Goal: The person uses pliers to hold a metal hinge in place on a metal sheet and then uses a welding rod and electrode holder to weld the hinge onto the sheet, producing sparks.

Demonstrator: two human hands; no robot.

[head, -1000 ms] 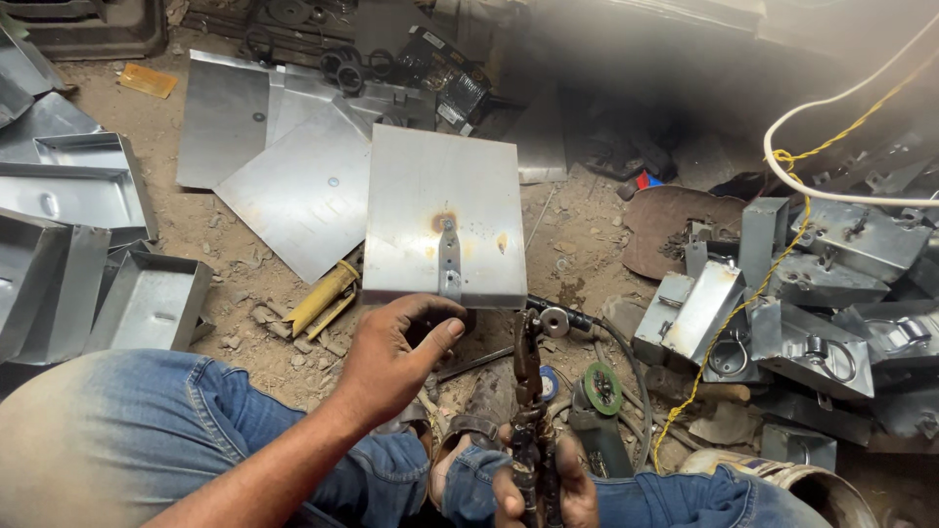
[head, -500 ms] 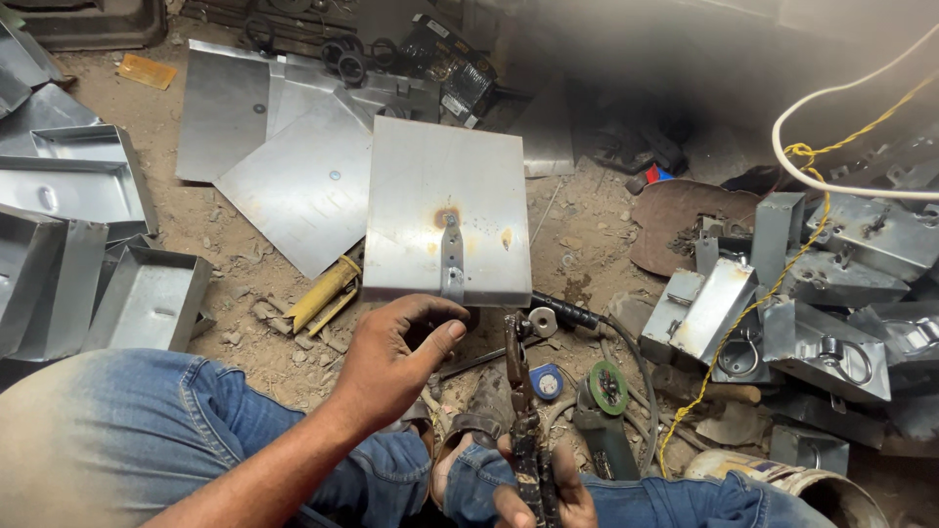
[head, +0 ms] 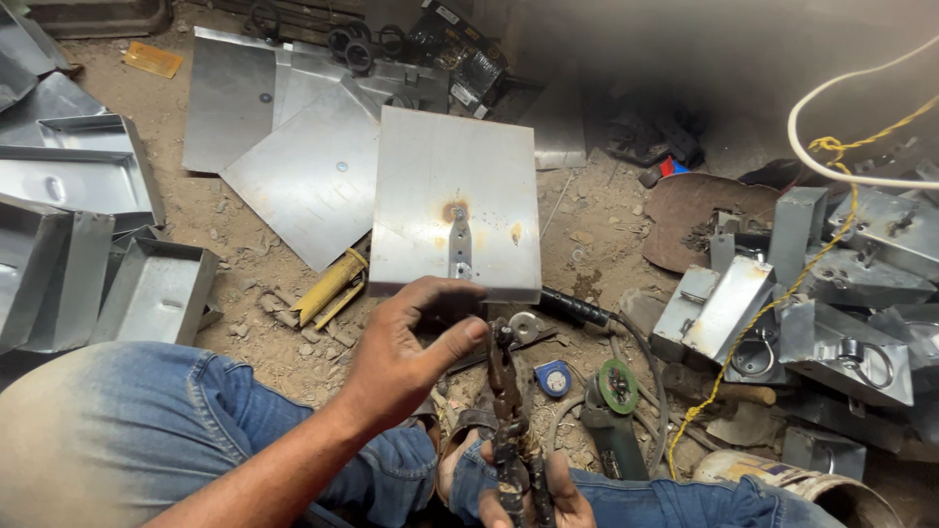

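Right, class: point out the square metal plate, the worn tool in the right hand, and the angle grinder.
square metal plate (head: 430, 186), head view, bare upper face.
worn tool (head: 505, 391), head view, middle of its shaft.
angle grinder (head: 617, 387), head view, green disc.

We see flat metal sheets (head: 293, 147) lying on the dirt floor (head: 245, 254), with folded metal trays (head: 88, 244) stacked at the left. A yellow tool (head: 331, 286) lies near them. At the right, metal boxes (head: 831, 293) pile up under a white cable (head: 831, 147) and a yellow cord (head: 782, 293). An angle grinder (head: 616, 411) rests beside a blue tape measure (head: 554, 377).
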